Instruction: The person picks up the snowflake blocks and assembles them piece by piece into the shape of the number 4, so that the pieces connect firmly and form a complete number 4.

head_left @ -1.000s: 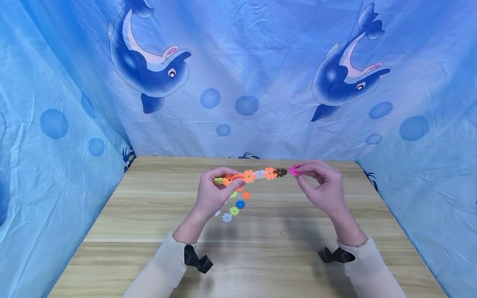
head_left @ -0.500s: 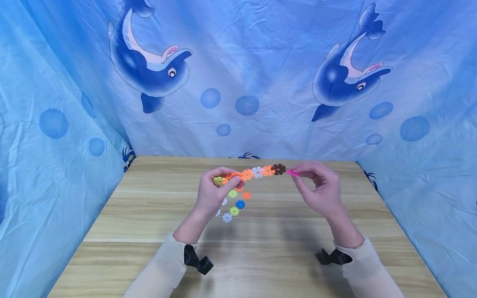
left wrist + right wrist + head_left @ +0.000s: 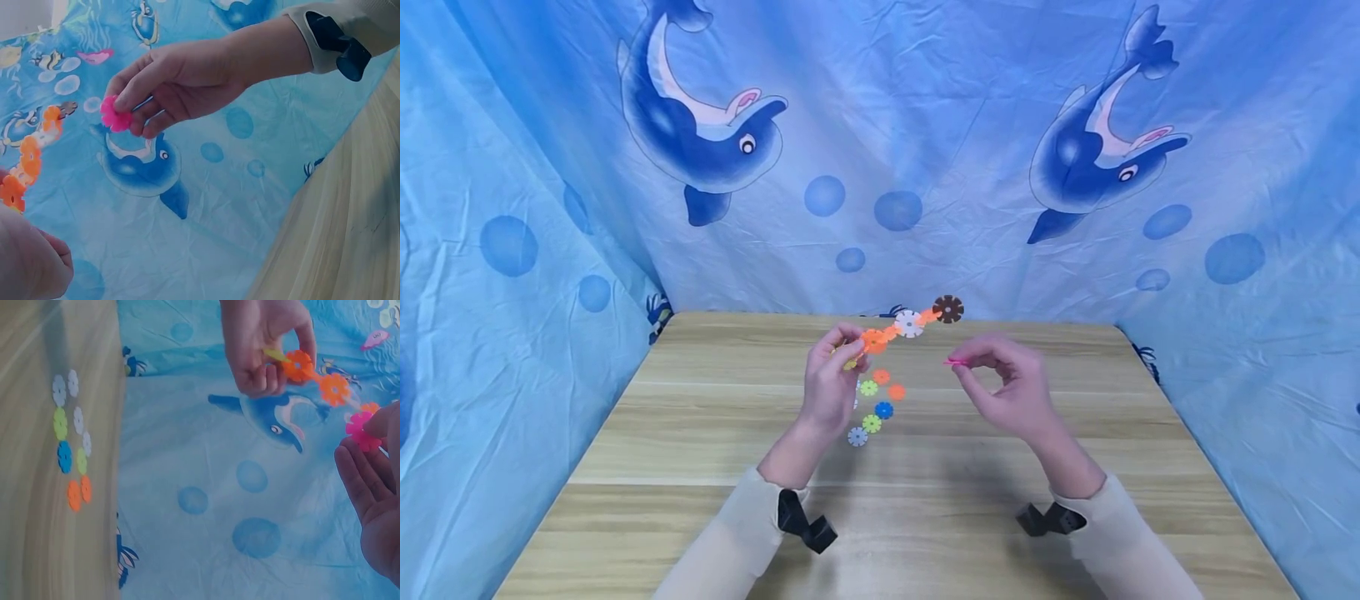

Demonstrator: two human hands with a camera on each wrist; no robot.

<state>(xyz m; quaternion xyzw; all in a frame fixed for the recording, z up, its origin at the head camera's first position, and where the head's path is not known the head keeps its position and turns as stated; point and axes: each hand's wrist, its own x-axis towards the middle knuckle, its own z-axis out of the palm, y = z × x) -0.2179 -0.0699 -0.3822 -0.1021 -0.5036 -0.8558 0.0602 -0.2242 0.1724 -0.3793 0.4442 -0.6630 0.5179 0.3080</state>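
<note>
My left hand (image 3: 831, 379) grips one end of a chain of interlocked snowflake-shaped plastic discs (image 3: 908, 324) above the table. Orange, white and brown discs show along it, and a yellow-green one (image 3: 275, 355) pokes out by the palm in the right wrist view. The brown disc (image 3: 948, 309) forms the far end, raised up and to the right. Between thumb and fingertips, my right hand (image 3: 1006, 383) pinches a pink snowflake disc (image 3: 116, 114), seen edge-on in the head view. The pink disc is apart from the chain, below and to the right of the brown one.
Several loose discs lie on the wooden table (image 3: 925, 517) below my left hand, among them a blue disc (image 3: 884, 410), an orange disc (image 3: 897, 392) and a pale disc (image 3: 857, 437). A blue dolphin-print curtain (image 3: 962, 150) surrounds the table at the back and sides.
The left hand has turned, swinging the chain's brown end upward and away. The right hand has moved left and slightly down with the pink disc, which now stands lower than the brown one.
</note>
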